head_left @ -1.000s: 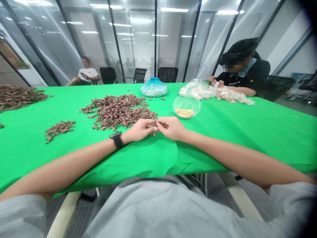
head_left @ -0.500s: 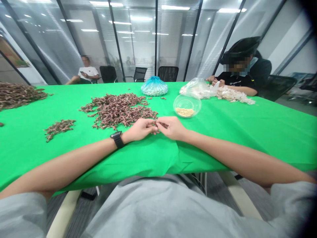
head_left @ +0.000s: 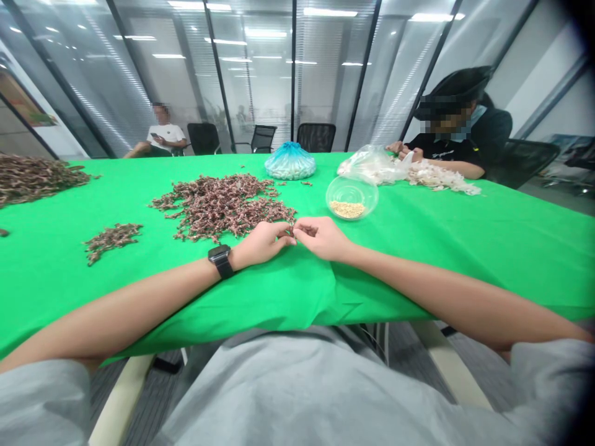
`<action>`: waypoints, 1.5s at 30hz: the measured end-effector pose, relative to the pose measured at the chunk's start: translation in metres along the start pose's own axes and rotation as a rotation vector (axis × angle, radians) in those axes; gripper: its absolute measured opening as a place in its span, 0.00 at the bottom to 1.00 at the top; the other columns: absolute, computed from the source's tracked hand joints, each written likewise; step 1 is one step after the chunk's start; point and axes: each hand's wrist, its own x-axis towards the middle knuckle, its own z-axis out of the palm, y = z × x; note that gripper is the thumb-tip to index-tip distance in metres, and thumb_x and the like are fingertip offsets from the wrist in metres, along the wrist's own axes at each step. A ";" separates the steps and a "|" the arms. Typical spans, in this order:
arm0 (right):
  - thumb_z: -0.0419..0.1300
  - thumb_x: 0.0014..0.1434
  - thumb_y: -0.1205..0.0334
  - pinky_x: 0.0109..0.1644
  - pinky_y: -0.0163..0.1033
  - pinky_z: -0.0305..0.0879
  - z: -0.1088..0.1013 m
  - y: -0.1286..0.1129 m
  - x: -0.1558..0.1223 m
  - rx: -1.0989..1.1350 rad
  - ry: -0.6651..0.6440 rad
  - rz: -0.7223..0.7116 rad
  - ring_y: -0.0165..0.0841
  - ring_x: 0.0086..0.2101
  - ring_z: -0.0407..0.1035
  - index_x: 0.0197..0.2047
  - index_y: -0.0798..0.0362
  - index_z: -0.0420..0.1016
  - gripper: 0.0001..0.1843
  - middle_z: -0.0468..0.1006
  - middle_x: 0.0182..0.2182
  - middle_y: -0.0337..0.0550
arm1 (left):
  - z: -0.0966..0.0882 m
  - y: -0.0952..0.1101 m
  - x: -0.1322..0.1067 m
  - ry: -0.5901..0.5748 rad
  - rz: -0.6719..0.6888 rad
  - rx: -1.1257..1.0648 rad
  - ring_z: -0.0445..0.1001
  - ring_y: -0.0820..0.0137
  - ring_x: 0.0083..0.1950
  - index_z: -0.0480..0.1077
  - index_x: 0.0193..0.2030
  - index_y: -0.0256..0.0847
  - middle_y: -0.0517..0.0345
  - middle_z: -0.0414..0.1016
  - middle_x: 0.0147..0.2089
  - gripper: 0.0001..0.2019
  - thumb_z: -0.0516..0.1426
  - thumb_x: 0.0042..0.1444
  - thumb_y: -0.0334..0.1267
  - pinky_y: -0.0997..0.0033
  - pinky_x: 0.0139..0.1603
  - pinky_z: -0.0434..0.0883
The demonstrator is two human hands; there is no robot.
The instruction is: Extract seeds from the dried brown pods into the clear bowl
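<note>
My left hand [head_left: 267, 241] and my right hand [head_left: 324, 239] meet fingertip to fingertip just above the green cloth [head_left: 279, 297]. Both are pinched closed. Whatever lies between the fingers is too small and too covered to make out. Right behind my left hand spreads a heap of small, twisted, reddish-brown dried pieces [head_left: 223, 204]. Beyond my right hand a clear round plastic bowl [head_left: 352, 196] tilts toward me, with pale yellow grain-like bits [head_left: 346, 210] gathered in its lower side.
A smaller brown pile [head_left: 113, 240] lies left, a large one [head_left: 37, 178] farther back. A blue-topped bag [head_left: 290, 162] stands behind the heap. At the right rear, a co-worker [head_left: 450, 139] handles pale scraps [head_left: 441, 176] beside a clear plastic bag [head_left: 369, 165]. Another person [head_left: 162, 136] sits far back.
My left fingers have shifted slightly and drawn closer together at the tips. Both hands stay in the same place, and the piles and bowl look unchanged.
</note>
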 end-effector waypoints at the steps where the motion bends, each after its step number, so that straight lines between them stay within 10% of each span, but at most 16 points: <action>1: 0.56 0.63 0.60 0.30 0.34 0.53 0.000 0.001 0.001 0.041 -0.011 0.021 0.27 0.25 0.58 0.29 0.55 0.74 0.13 0.67 0.22 0.35 | 0.000 0.000 0.000 -0.001 0.003 0.013 0.82 0.65 0.40 0.76 0.41 0.38 0.55 0.84 0.39 0.08 0.57 0.63 0.39 0.71 0.41 0.71; 20: 0.64 0.53 0.61 0.18 0.30 0.46 -0.006 -0.006 0.005 0.744 -0.206 0.541 0.21 0.17 0.46 0.27 0.54 0.71 0.08 0.58 0.17 0.29 | -0.006 0.003 0.000 -0.105 0.080 0.209 0.81 0.65 0.42 0.72 0.45 0.38 0.52 0.82 0.41 0.07 0.53 0.67 0.35 0.70 0.44 0.71; 32: 0.67 0.57 0.57 0.20 0.30 0.50 -0.016 0.005 0.005 0.850 -0.376 0.533 0.22 0.18 0.47 0.31 0.56 0.76 0.11 0.58 0.17 0.29 | -0.007 0.005 -0.001 -0.085 0.099 0.166 0.80 0.66 0.40 0.73 0.41 0.40 0.53 0.82 0.38 0.07 0.55 0.66 0.39 0.72 0.42 0.70; 45: 0.63 0.59 0.60 0.18 0.30 0.54 -0.013 -0.001 0.007 0.708 -0.274 0.460 0.21 0.15 0.51 0.30 0.55 0.74 0.08 0.61 0.17 0.29 | -0.008 0.004 0.000 -0.057 0.044 0.161 0.82 0.64 0.42 0.75 0.45 0.39 0.52 0.83 0.41 0.10 0.55 0.66 0.40 0.71 0.44 0.71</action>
